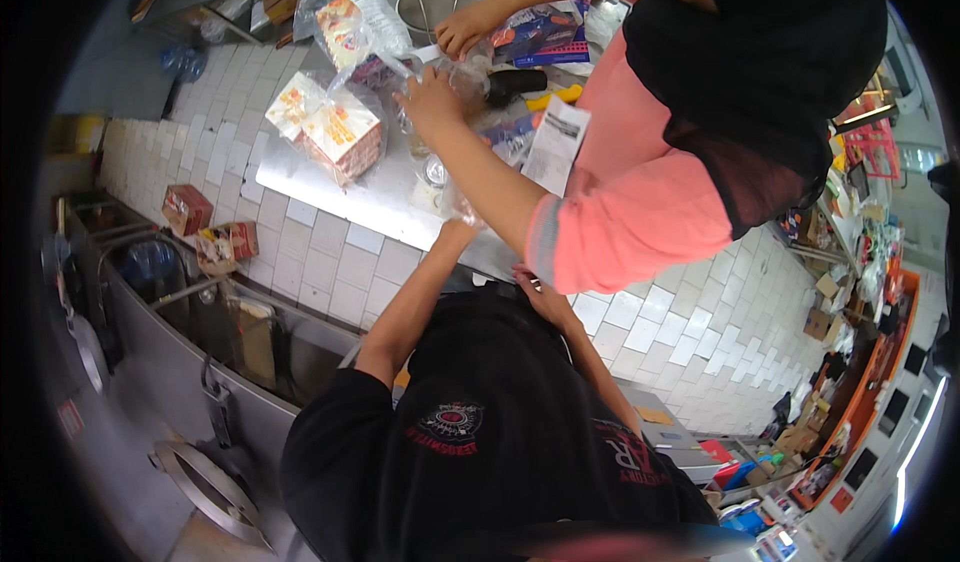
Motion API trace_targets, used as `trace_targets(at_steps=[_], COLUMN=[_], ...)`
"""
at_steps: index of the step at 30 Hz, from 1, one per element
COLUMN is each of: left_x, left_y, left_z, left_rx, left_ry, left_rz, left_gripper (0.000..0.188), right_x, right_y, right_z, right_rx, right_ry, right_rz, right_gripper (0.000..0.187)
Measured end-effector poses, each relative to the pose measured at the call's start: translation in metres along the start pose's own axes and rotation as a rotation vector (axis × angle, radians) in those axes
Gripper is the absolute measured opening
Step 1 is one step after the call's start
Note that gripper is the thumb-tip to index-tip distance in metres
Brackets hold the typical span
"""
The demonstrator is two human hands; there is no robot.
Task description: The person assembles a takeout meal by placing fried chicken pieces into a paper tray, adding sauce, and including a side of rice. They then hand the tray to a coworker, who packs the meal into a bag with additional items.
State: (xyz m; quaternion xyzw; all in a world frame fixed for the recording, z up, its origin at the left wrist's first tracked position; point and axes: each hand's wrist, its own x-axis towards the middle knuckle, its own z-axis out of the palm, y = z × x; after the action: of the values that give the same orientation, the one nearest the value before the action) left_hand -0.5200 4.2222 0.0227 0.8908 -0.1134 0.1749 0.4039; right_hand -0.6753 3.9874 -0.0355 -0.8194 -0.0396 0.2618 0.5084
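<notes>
My left hand (457,236) is at the near edge of the steel table (385,207), beside a scrap of clear plastic. A co-worker's forearm hides its fingers. In front of my waist my right hand (542,297) has its fingers curled; what they hold, if anything, is too small to make out. The co-worker's hands (436,110) handle a clear plastic bag (468,84) on the table. Left of them sits a bagged box (335,142) with an orange and white print. A round metal lid or tin (435,174) lies near my left hand.
The co-worker in a pink shirt (640,232) leans across the table from the right. A white printed paper (558,147), a yellow-handled tool (555,97) and a wire strainer (425,7) crowd the tabletop. Small cartons (228,247) stand at left by a steel sink unit (250,432).
</notes>
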Motion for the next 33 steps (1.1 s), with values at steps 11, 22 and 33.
trace_targets(at_steps=[11, 22, 33], left_x=[-0.033, 0.018, -0.001], left_y=[-0.073, -0.017, -0.077], left_z=[-0.051, -0.096, -0.021], left_rx=[0.073, -0.051, 0.230], left_ry=[-0.429, -0.715, -1.095], left_rz=[0.578, 0.716, 0.773], left_gripper=[0.049, 0.040, 0.019], right_x=[0.038, 0.030, 0.016], right_y=[-0.205, -0.173, -0.157], right_z=[0.021, 0.051, 0.035], right_rx=[-0.676, -0.477, -0.547], right_ry=[0.729, 0.628, 0.695], right_rz=[-0.278, -0.152, -0.133], right_gripper=[0.037, 0.019, 0.022])
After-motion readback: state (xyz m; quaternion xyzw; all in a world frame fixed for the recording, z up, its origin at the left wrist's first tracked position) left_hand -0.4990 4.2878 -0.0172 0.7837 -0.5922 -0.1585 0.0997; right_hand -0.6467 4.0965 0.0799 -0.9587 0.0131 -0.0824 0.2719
